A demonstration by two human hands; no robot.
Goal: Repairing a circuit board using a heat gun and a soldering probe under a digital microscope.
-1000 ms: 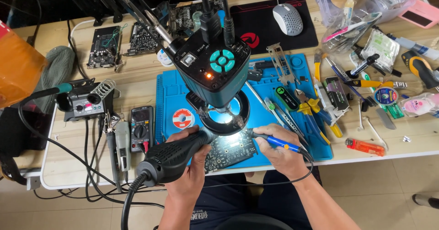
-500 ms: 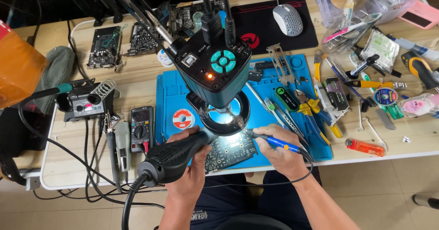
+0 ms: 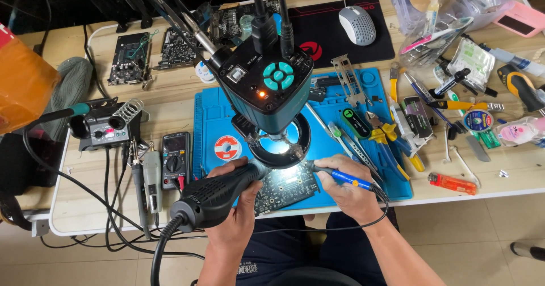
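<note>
Left hand (image 3: 235, 218) fingers grip the hot-air handle (image 3: 218, 195), right hand (image 3: 346, 189) fingers the soldering iron (image 3: 340, 177), over the circuit board (image 3: 284, 188).

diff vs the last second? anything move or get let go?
No visible change. The left hand holds the black hot-air handle, the right hand the blue soldering iron, both at the lit circuit board under the microscope camera, as before.
</note>
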